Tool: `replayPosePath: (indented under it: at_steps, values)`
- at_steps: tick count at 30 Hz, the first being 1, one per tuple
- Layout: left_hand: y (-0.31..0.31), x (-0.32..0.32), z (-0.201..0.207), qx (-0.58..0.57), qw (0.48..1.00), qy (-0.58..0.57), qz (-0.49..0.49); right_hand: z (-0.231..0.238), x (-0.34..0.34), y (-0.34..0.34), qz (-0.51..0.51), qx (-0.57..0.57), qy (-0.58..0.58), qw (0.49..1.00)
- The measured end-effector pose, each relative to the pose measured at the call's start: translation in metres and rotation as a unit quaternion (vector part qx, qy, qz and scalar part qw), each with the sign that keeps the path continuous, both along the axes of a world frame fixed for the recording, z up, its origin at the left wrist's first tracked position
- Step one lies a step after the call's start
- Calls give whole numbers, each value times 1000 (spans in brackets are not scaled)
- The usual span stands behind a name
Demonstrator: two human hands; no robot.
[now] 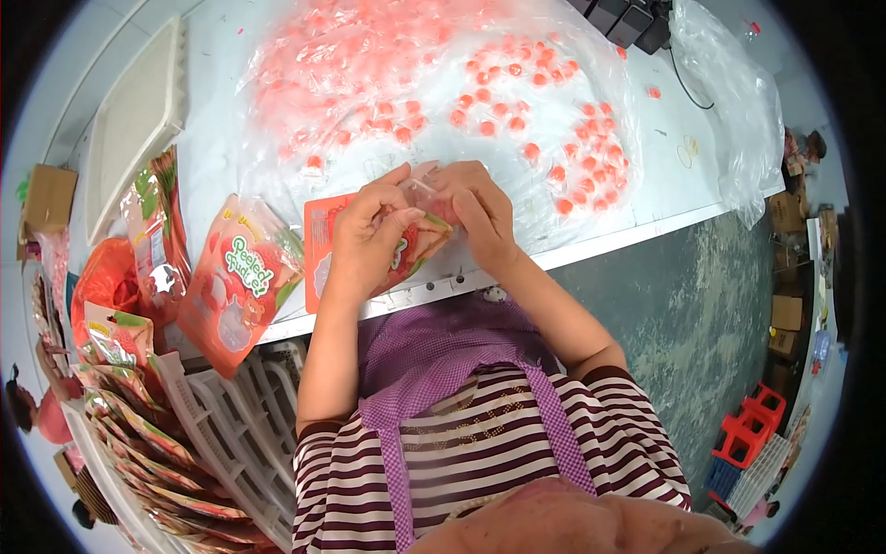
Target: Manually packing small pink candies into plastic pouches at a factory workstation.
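Observation:
At the table's front edge, a red printed pouch [399,263] lies under and between my two hands, its upper corner lifted. My left hand [369,231] is closed on it, thumb over the upper edge. My right hand [478,208] has curled fingers beside the pouch's raised corner. Crinkled clear plastic [423,189] shows between the two hands; whether it belongs to the pouch or is a separate wrapper, I cannot tell. What the right fingertips grip is hidden. Left of my hands, another red pouch [242,277] with a clear upper part overhangs the edge.
Many small red pieces in clear wrappers [591,162] are spread on a plastic sheet ahead. More pouches stand upright [157,231] at left and fill a white crate [208,415] below. A pale tray [138,120] lies far left; a clear bag [729,111] hangs over the right edge.

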State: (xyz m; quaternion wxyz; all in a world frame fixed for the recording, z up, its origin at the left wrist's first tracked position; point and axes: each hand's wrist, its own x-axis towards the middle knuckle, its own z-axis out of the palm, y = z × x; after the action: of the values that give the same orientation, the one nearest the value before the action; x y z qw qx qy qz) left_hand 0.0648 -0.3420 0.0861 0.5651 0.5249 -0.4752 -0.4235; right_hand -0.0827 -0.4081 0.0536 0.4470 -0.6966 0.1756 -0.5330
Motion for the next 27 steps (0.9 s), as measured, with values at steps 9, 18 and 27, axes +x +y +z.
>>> replayPosePath:
  at_steps: [9,18,27]
  values:
    - [4,0,2,-93,972,-216,-20,18,3,-3,31,53,63,996]
    - [4,2,-7,-78,991,-102,-22,5,1,-10,-45,-41,67,996]
    - [3,-2,9,-131,957,-254,-45,44,5,-9,-52,65,148,985]
